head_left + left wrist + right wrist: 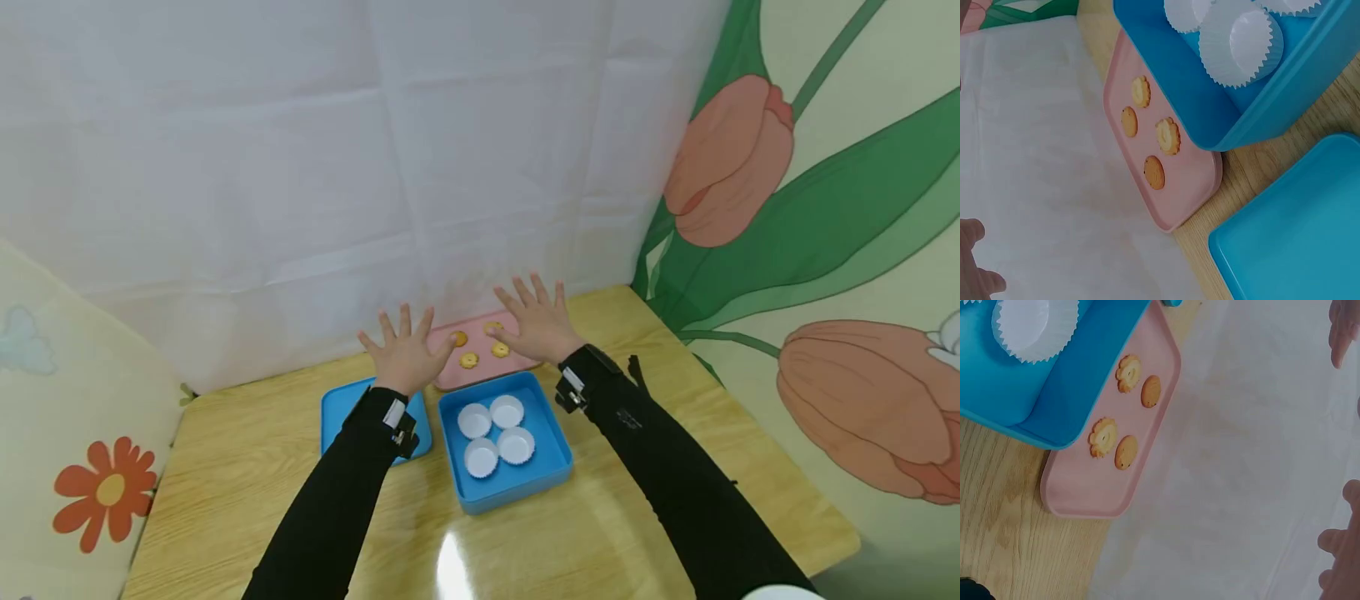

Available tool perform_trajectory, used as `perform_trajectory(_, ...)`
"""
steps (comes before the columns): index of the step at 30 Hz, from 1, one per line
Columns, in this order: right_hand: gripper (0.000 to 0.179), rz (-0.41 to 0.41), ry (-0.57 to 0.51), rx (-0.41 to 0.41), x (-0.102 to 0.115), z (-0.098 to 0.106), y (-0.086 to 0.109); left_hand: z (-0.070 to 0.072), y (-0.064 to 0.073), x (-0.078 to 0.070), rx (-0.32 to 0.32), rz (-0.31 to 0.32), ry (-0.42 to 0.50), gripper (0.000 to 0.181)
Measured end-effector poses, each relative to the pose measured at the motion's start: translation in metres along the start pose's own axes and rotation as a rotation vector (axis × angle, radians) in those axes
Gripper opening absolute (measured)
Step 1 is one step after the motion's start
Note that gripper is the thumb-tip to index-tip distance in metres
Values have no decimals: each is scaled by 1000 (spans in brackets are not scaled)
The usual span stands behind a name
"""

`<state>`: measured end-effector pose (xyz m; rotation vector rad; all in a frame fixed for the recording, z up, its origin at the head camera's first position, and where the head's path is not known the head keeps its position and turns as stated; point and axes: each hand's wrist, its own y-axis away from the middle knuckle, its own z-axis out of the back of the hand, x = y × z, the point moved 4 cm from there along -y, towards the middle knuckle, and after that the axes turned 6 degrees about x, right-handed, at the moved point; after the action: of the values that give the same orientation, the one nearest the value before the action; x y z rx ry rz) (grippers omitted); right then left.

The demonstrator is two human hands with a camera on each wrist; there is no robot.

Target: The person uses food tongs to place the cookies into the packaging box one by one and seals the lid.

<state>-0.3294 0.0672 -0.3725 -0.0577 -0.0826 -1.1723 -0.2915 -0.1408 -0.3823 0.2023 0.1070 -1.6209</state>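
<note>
Both hands are held up with fingers spread, and neither holds anything. In the head view the left hand (406,360) appears over the gap between the blue lid (341,410) and a pink tray (450,377). The right hand (542,325) appears in front of the tray's right end. Several cookies lie on the tray, among them a flower-shaped cookie (1168,136) and a round cookie (1126,452). Nearer the person stands a blue box (517,487), its inside holding several white paper cups (481,457).
The wooden table (247,475) extends to both sides and towards the person. Behind it hangs a white cloth (300,167). A wall with painted tulips (731,167) is on the right, and a panel with a red flower (108,492) stands at the left.
</note>
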Motion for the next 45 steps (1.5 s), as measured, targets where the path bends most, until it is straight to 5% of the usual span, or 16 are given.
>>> perform_trajectory(9, 74, -56, 7, 2, -20, -1, 11, -8, 16, 3, -43, -54, 240, 76)
perform_trajectory(18, 74, -113, -51, -73, -53, -5, 37, -29, 41, 9, -37, -33, 295, 73)
perform_trajectory(30, 82, -189, -200, -99, -100, -25, 73, -89, 74, 15, 80, 72, 277, 73)
perform_trajectory(38, 90, -287, -275, -94, -130, -61, 100, -118, 91, 8, 125, 137, 348, 74)
perform_trajectory(45, 96, -413, -313, 40, -147, -93, 114, -132, 97, 7, 130, 172, 397, 65)
